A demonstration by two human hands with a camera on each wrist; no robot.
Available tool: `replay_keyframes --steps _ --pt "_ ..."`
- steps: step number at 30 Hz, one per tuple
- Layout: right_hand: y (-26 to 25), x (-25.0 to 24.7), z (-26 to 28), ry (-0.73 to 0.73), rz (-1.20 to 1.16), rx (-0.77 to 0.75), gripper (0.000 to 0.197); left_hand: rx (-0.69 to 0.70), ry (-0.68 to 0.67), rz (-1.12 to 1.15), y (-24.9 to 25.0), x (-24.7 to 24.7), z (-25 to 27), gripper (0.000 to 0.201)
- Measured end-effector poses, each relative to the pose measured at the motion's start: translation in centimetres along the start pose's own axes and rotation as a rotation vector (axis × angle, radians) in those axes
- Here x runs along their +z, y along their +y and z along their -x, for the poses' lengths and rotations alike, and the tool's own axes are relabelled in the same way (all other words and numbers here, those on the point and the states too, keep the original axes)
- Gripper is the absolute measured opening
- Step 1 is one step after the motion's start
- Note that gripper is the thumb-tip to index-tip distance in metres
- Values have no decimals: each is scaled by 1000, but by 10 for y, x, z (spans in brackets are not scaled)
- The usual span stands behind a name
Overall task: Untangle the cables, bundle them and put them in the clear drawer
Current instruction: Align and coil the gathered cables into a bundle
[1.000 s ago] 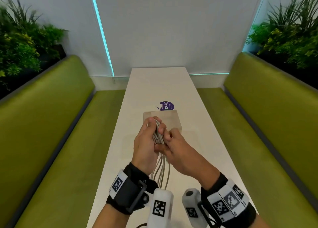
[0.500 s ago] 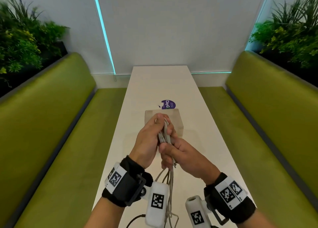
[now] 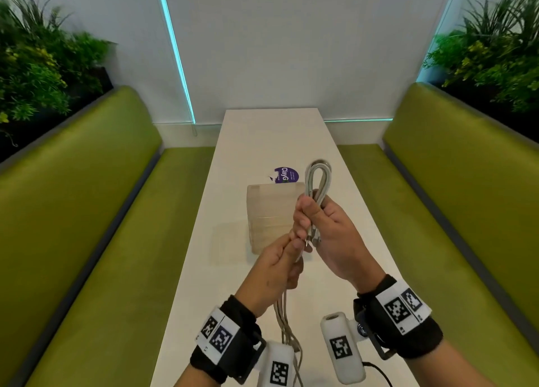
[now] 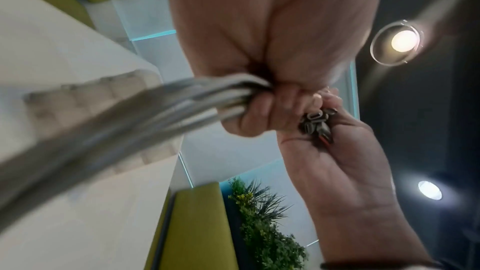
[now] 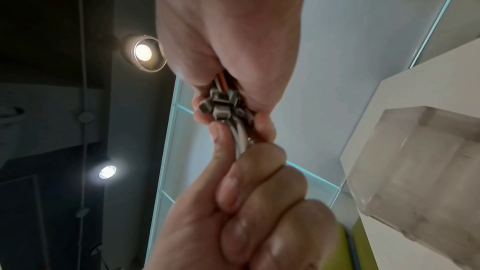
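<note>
A bunch of grey cables [image 3: 317, 179] is held above the white table [image 3: 262, 141], folded into a loop that sticks up from my right hand [image 3: 318, 226]. That hand grips the loop's base, with the metal connectors [image 5: 221, 106] clustered in its palm. Just below, my left hand [image 3: 280, 264] grips the same strands, which hang down [image 3: 284, 319] toward the table's near edge. The left wrist view shows the strands [image 4: 155, 114] running out of my left fist [image 4: 262, 110]. The clear drawer [image 3: 268, 211] stands on the table behind both hands, with its front hidden.
A purple sticker [image 3: 287, 175] lies on the table just beyond the drawer. Green benches [image 3: 87, 211] [image 3: 455, 197] run along both sides of the narrow table, with plants [image 3: 35, 74] behind their backs. A white wall closes the far end.
My right hand rose and moved right, and the folded cable loop now stands up out of it. My left hand dropped lower on the hanging strands.
</note>
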State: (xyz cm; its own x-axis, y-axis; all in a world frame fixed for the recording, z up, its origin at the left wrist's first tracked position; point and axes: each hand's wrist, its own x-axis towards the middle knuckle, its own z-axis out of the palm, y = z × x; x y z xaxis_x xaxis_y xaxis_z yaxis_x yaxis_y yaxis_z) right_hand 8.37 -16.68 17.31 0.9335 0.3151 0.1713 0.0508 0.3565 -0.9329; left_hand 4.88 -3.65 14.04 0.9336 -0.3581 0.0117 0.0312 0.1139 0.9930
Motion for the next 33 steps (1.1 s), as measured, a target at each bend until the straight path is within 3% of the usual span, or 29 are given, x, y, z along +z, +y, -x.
replay_keyframes --steps 4,10,14,18,21,24,26,29,33 --pt "-1 1 0 26 -55 11 23 -8 15 -45 -2 5 -2 38" --pt "-17 -1 -4 49 -76 -17 20 -89 -192 76 -10 -5 3 36" --pt "-27 -9 -5 -5 67 12 21 -177 -152 201 -10 -10 5 34" --pt "-45 -24 -6 -196 477 106 14 -214 -205 297 -8 -20 8 41" --pt "-64 -28 -5 -408 879 164 17 -295 -310 410 -2 -29 9 71" --pt "-77 -20 -5 -656 1140 290 17 -318 -397 420 4 -31 6 108" --pt "-77 -12 -6 -811 1274 407 14 -308 -439 372 9 -26 5 114" --pt "-69 -3 -9 -909 1484 535 13 -326 -482 253 15 -20 5 102" --pt "-59 7 -12 -963 1649 586 21 -294 -404 -27 16 -16 9 62"
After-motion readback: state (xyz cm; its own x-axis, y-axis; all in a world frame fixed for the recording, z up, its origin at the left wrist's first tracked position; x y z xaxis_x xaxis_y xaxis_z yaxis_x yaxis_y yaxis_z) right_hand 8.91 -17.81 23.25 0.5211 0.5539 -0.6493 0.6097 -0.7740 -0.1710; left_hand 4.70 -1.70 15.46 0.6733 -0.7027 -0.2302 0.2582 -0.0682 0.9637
